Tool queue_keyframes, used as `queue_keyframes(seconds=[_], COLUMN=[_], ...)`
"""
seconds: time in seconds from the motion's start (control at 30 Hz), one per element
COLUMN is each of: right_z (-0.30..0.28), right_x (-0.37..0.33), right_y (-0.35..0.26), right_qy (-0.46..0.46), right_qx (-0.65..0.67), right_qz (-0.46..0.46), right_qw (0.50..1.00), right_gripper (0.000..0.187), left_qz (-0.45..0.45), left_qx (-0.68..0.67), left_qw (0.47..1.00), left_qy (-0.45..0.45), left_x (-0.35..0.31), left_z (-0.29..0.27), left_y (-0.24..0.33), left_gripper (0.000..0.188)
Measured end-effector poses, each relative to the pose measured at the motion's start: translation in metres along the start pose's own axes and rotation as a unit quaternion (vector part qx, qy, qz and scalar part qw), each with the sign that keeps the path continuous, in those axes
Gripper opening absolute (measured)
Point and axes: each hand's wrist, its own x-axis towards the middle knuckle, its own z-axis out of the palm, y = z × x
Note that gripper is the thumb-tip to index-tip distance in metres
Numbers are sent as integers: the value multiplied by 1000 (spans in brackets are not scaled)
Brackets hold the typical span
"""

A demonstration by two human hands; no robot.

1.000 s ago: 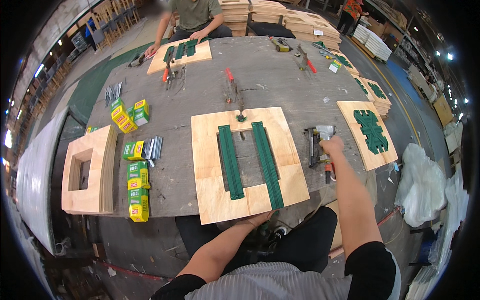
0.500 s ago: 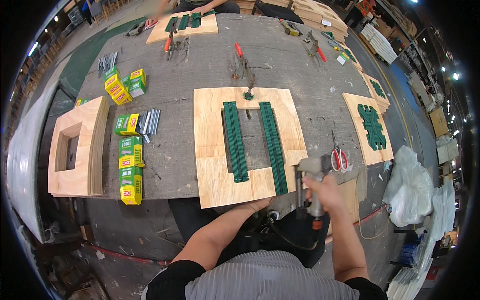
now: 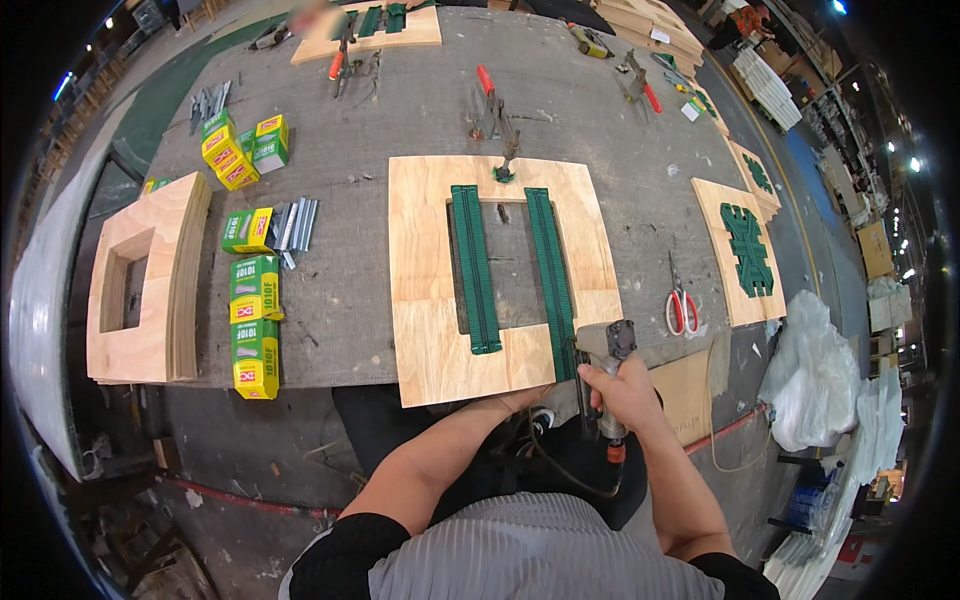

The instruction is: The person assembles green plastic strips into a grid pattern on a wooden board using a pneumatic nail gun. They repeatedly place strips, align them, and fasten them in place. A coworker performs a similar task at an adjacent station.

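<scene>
1. The frame [image 3: 425, 250], pale wood with a rectangular cutout, is lying flat at the centre of the picture, its near edge jutting past the worktop [image 3: 370, 130]. It is looking stiff and moderately heavy; its broad near rim would be the sound place to take hold.
2. Two green straps [image 3: 476, 270] are running lengthwise across the cutout. The left one is ending on the lower bar, the right one is reaching the near edge. They are looking soft and light, easily shifted unless pinched at an end.
3. The right hand [image 3: 628, 395], lower right of centre, is curling firmly round the grip of the staple gun [image 3: 605, 350], whose nose is sitting at the right strap's lower end; contact is impossible to tell. The gun is probably hard and weighty, best held by that grip.
4. The left hand [image 3: 525, 397] is resting at the frame's near edge, lower centre; its fingers are hiding beneath, so whether they are pinching anything, I cannot tell.
5. A clamp [image 3: 497, 115] is reaching the frame's far edge, upper centre.
6. Scissors [image 3: 681, 305] are lying right of the frame; boxes [image 3: 256, 358] and metal strips [image 3: 292, 228] are lying left of it.
</scene>
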Motion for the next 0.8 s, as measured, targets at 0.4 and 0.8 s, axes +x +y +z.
queue_keyframes(seconds=[0.4, 0.8], right_z=[22, 25], right_x=[-6, -8], right_y=[-5, -1], right_qy=[10, -8], right_qx=[52, 23], right_qz=[-45, -12], right_qw=[998, 1000], right_gripper=[14, 19], left_qz=[0, -7], left_qx=[-12, -20], left_qw=[1000, 999], left_qy=[-3, -26], left_x=[-2, -6], left_z=[-4, -13], left_y=[1, 6], left_gripper=[53, 52])
